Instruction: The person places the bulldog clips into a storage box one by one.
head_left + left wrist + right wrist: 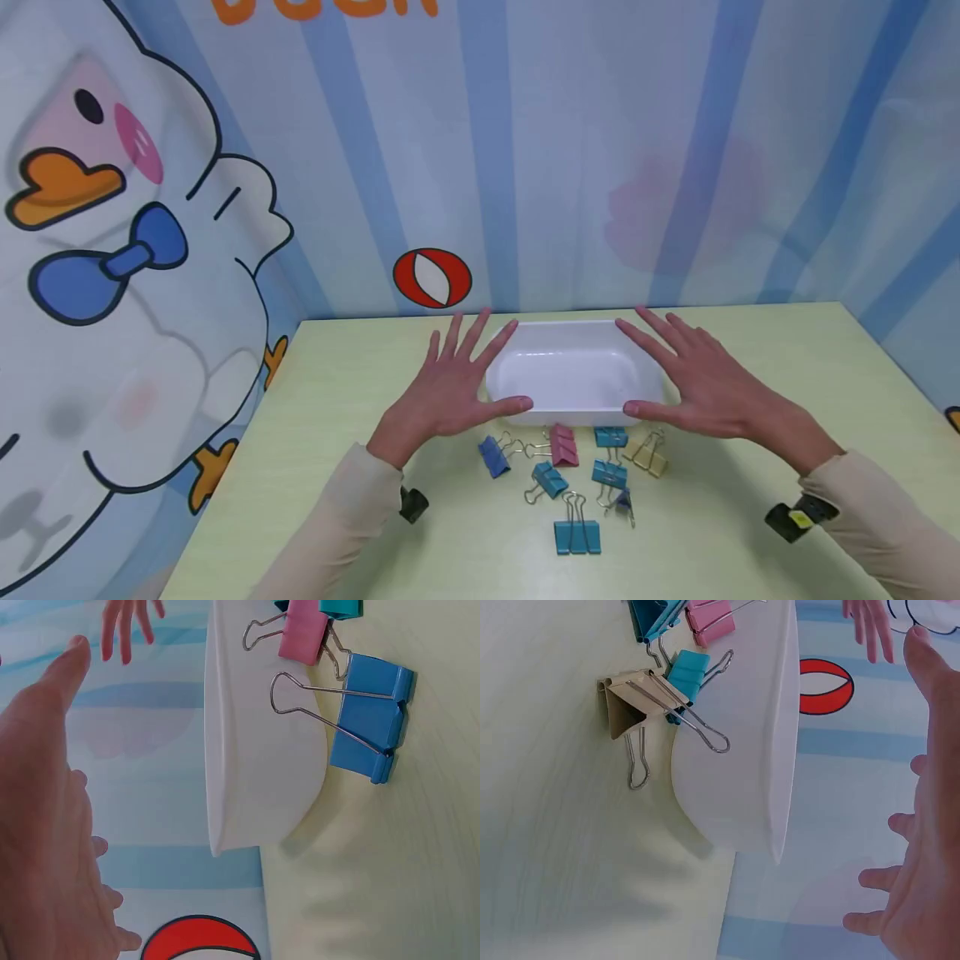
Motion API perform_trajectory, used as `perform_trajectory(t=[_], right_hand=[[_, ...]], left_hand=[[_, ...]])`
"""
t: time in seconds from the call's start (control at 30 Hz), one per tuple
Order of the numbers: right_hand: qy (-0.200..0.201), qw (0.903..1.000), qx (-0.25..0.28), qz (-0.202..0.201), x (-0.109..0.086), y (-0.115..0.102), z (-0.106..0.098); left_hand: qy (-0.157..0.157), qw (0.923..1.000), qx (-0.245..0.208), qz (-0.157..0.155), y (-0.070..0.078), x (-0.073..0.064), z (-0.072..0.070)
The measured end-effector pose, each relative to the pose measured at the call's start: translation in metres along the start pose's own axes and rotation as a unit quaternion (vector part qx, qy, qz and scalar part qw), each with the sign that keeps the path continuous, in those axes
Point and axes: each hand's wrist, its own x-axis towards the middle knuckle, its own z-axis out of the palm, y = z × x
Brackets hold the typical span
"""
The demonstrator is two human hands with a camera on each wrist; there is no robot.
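Observation:
My left hand (455,386) hovers with spread fingers at the left end of a white rectangular tray (517,419). Mirroring it, my right hand (708,379) is held over the tray's right end, fingers spread and nothing in them. Several binder clips lie on the table in front of the tray: a dark blue clip (494,456) at the left, a pink clip (564,446), a yellow clip (646,457) at the right, and teal ones, with a large teal clip (577,537) nearest me. In the left wrist view the blue clip (373,716) stands close beside the tray wall.
The pale wooden table (300,500) ends at a blue striped backdrop (555,167) just behind the tray. A printed duck and a red-and-white ball (432,277) decorate this backdrop. A small dark blue clip (623,500) lies among the teal ones.

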Motion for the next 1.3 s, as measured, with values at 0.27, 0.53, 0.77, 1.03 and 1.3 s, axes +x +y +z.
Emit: perform_trajectory(t=[0.27, 0.53, 0.77, 1.03, 1.3], right_hand=[[0.066, 0.9958, 0.06, 0.018, -0.015, 0.016, 0.007], [0.076, 0.9916, 0.092, 0.05, -0.04, 0.021, 0.023], [0.05, 0.9911, 0.097, 0.076, -0.06, 0.018, 0.037], [0.018, 0.9909, 0.093, 0.096, -0.074, 0.014, 0.054], [0.018, 0.9943, 0.083, 0.065, -0.078, 0.01, 0.069]], left_hand=[[0.042, 0.9861, -0.157, -0.034, -0.014, 0.01, 0.018], [0.083, 0.9398, -0.316, -0.099, -0.025, 0.019, 0.04], [0.098, 0.888, -0.417, -0.166, -0.029, 0.026, 0.058], [0.108, 0.8317, -0.503, -0.208, -0.031, 0.031, 0.072], [0.11, 0.8075, -0.534, -0.225, -0.027, 0.034, 0.074]])
